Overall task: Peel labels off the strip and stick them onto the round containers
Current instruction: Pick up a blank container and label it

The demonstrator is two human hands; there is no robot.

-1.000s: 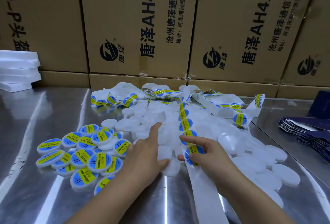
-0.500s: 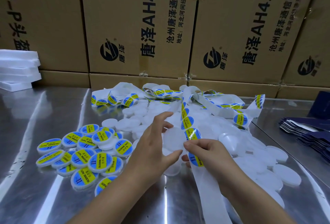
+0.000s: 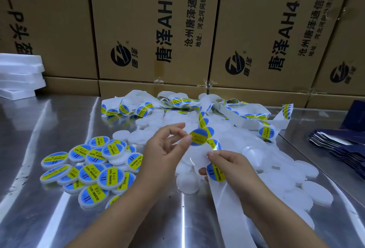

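My left hand (image 3: 165,150) pinches a round blue and yellow label (image 3: 198,136) by its edge, lifted just off the white label strip (image 3: 227,206). My right hand (image 3: 233,165) grips the strip beside another label (image 3: 216,172), thumb on top. A translucent white round container (image 3: 194,157) lies between the two hands, just under the lifted label; who holds it is unclear. Plain white containers (image 3: 286,170) are heaped in the middle and to the right. Labelled containers (image 3: 92,168) lie in a pile on the left.
A tangle of label strip (image 3: 177,101) lies at the back of the steel table (image 3: 39,129). Cardboard boxes (image 3: 154,30) wall off the far side. White foam pieces (image 3: 19,73) are stacked at far left, dark blue pouches (image 3: 345,145) at right.
My left hand rose from the white containers and took a label off the strip. My right hand slid slightly right, keeping its hold on the strip.
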